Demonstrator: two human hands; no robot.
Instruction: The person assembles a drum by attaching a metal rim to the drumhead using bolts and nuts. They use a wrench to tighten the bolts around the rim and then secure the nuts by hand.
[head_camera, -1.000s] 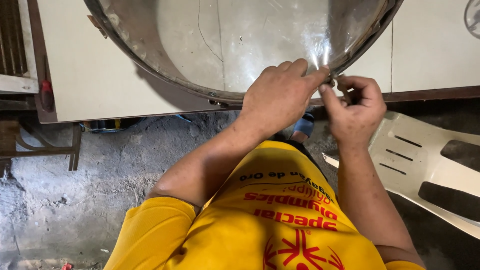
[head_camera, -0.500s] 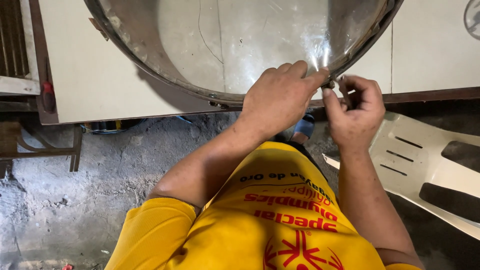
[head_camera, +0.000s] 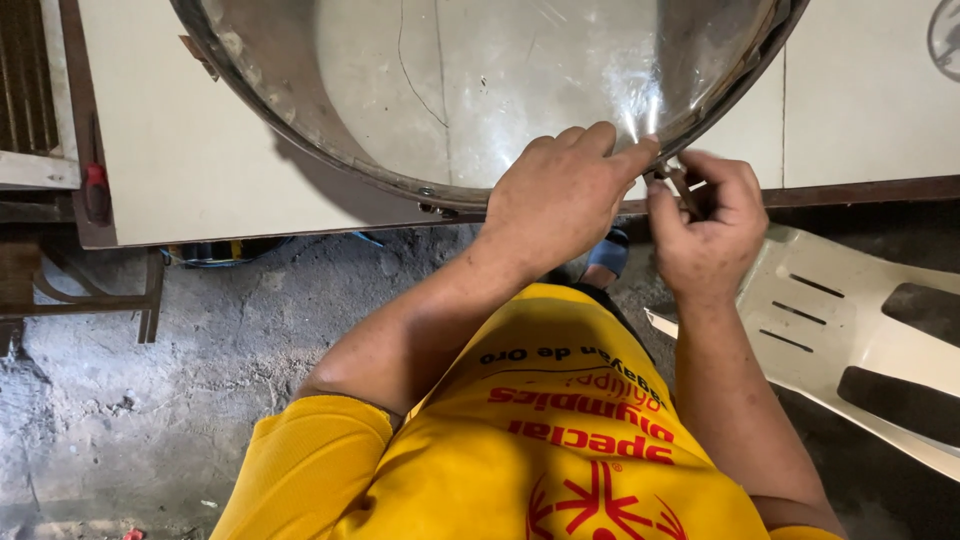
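Clear plastic film (head_camera: 520, 90), stretched taut and glinting with light, fills a large round hoop with a dark metal rim (head_camera: 330, 160) that rests on a pale counter (head_camera: 170, 140) at the top of the view. At the near edge of that hoop, right of centre, both hands meet. The left hand (head_camera: 560, 195) lies palm down over the rim, its fingers (head_camera: 600, 140) curled and pressed onto the film where it meets the metal, the fingertips reaching to the shiny creased patch. The right hand (head_camera: 710, 225) sits just beside it, touching the rim from the person's side, its thumb and fingers pinched narrowly around a small slim metal piece (head_camera: 682, 188) at the rim; what that piece is cannot be told, since the hand hides most of it. Both forearms rise from a yellow shirt (head_camera: 520, 450) with red print at the bottom of the frame. A white slotted plastic chair (head_camera: 850, 320) stands to the person's right, below the counter edge. Rough grey concrete floor (head_camera: 180, 400) spreads on the left, with a dark wooden frame (head_camera: 90, 300) near the counter's corner and a small red object (head_camera: 95, 180) on the counter's left edge.
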